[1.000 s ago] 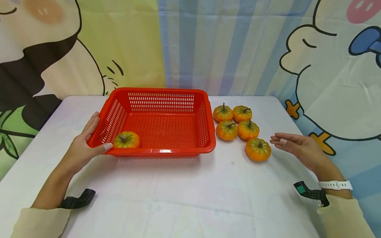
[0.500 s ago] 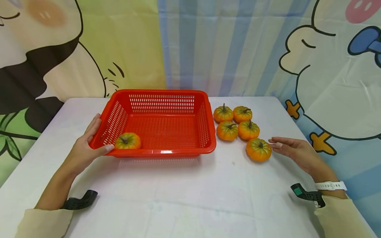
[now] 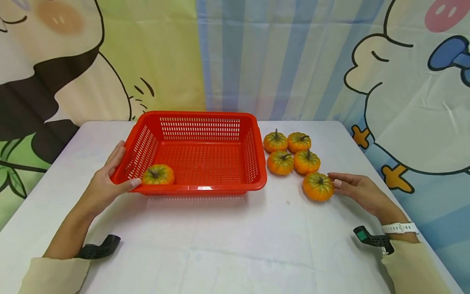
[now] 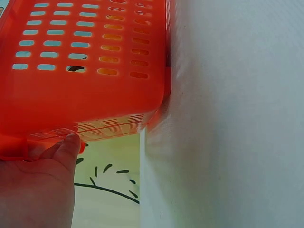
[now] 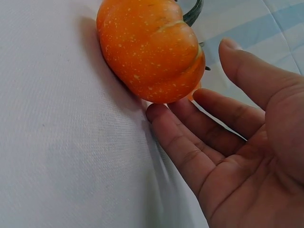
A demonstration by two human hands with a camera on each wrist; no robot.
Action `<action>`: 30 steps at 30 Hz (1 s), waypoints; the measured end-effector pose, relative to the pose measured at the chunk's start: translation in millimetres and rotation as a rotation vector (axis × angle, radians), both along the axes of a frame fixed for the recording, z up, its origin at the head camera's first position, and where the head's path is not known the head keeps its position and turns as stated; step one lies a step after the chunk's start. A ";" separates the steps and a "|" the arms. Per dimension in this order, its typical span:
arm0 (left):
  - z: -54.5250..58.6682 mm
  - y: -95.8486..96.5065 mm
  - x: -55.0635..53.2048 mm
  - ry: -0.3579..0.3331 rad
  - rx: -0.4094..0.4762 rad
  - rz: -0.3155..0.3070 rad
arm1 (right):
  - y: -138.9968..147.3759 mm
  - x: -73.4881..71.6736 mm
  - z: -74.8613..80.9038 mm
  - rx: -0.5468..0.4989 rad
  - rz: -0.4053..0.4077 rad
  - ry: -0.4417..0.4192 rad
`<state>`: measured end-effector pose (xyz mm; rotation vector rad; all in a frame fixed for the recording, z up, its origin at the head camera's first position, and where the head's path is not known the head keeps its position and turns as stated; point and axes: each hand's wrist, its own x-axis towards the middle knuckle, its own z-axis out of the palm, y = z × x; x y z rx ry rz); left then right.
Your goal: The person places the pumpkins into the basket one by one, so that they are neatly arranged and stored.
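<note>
My left hand grips the left end of a red plastic basket, its thumb over the front left corner of the rim. One small orange-green pumpkin lies inside, by that corner. In the left wrist view, the hand holds the rim below the slotted wall. To the right, my right hand is beside the nearest loose pumpkin. The right wrist view shows relaxed, parted fingers at the base of this pumpkin, with the thumb apart from it.
Several more pumpkins are clustered on the white table just right of the basket. A printed curtain rises behind the table and along its right side.
My right hand has moved left and slightly down, closing the gap to the nearest pumpkin. The left hand keeps its grip; basket and pumpkins stay in place, apart from a slight view shift.
</note>
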<state>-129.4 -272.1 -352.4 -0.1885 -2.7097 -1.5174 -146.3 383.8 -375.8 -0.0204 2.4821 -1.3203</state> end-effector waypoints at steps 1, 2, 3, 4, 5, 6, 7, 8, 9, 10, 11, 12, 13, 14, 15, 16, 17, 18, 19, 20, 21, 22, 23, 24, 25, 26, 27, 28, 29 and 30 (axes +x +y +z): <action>0.3 0.1 -0.2 0.003 -0.002 -0.002 | -0.5 -0.2 -0.2 -0.003 -0.001 0.000; 0.5 0.2 -0.4 0.005 -0.003 -0.004 | -1.0 -0.6 -0.4 -0.004 -0.003 0.000; 0.7 0.2 -0.5 0.005 -0.005 -0.003 | -1.5 -0.9 -0.8 -0.011 -0.002 0.003; 0.8 0.2 -0.7 0.005 -0.008 -0.001 | -2.3 -1.3 -0.9 -0.013 -0.005 0.003; 0.8 0.1 -0.8 0.004 -0.009 0.000 | -3.3 -1.7 -0.9 -0.015 -0.007 0.004; 0.4 -0.1 -1.1 0.003 -0.010 0.002 | -4.3 -2.2 -1.1 -0.019 -0.010 0.005; 0.3 -0.4 -1.2 0.001 -0.012 0.004 | -5.3 -2.5 -1.1 -0.025 -0.014 0.004; -0.1 -0.6 -1.3 0.000 -0.011 0.006 | -6.2 -2.8 -1.3 -0.029 -0.017 0.003; -0.3 -0.8 -1.3 0.000 -0.010 0.007 | -7.0 -3.2 -1.7 -0.036 -0.021 0.001; -0.6 -1.1 -1.5 -0.001 -0.009 0.008 | -8.0 -3.6 -1.7 -0.040 -0.026 -0.002; -1.0 -1.3 -1.6 -0.001 -0.008 0.008 | -8.8 -4.1 -2.3 -0.046 -0.029 -0.003; -1.2 -1.3 -1.5 -0.001 -0.006 0.007 | -9.3 -4.7 -3.2 -0.054 -0.034 -0.007; -1.0 -1.2 -1.3 0.000 -0.004 0.007 | -9.8 -4.9 -3.7 -0.062 -0.035 -0.008; -0.9 -1.1 -1.2 0.001 -0.002 0.005 | -10.1 -5.3 -4.3 -0.066 -0.034 -0.009; -0.6 -0.8 -1.2 0.001 0.000 0.004 | -10.5 -5.5 -4.7 -0.070 -0.035 -0.010; -0.5 -0.8 -0.9 0.001 0.001 0.003 | -10.9 -5.9 -4.8 -0.072 -0.032 -0.008; -0.4 -0.6 -0.6 0.001 0.001 0.003 | -11.2 -6.2 -5.0 -0.073 -0.031 -0.007; -0.1 -0.4 -0.4 -0.002 0.003 0.003 | -11.5 -6.4 -4.8 -0.076 -0.028 -0.006; 0.1 -0.3 -0.3 -0.003 0.002 0.002 | -11.7 -6.4 -4.5 -0.077 -0.021 -0.004; 0.2 -0.2 -0.1 -0.006 0.003 0.003 | -12.1 -6.6 -4.5 -0.080 -0.017 -0.003; 0.3 0.0 -0.1 -0.010 0.003 0.003 | -12.3 -6.6 -4.4 -0.084 -0.014 -0.002; 0.5 0.1 0.0 -0.014 0.001 0.005 | -12.4 -6.7 -4.4 -0.088 -0.010 -0.001; 0.7 0.3 0.0 -0.016 0.000 0.007 | -12.4 -6.7 -4.4 -0.092 -0.008 -0.001; 1.0 0.5 -0.1 -0.019 0.001 0.008 | -12.3 -6.6 -4.6 -0.095 -0.008 -0.002; 1.2 0.7 -0.1 -0.019 -0.002 0.008 | -11.9 -6.7 -4.8 -0.095 -0.005 -0.002; 1.5 1.0 -0.1 -0.021 -0.003 0.010 | -11.6 -6.6 -4.9 -0.097 -0.004 -0.002; 1.9 1.2 -0.2 -0.020 -0.006 0.010 | -11.2 -6.6 -4.8 -0.096 -0.003 -0.001; 2.2 1.3 -0.2 -0.020 -0.009 0.009 | -10.9 -6.5 -4.7 -0.098 0.000 0.000; 2.4 1.4 -0.2 -0.020 -0.011 0.010 | -10.6 -6.4 -4.5 -0.099 0.003 0.001; 2.7 1.3 -0.2 -0.018 -0.015 0.009 | -10.4 -6.3 -4.4 -0.103 0.007 0.002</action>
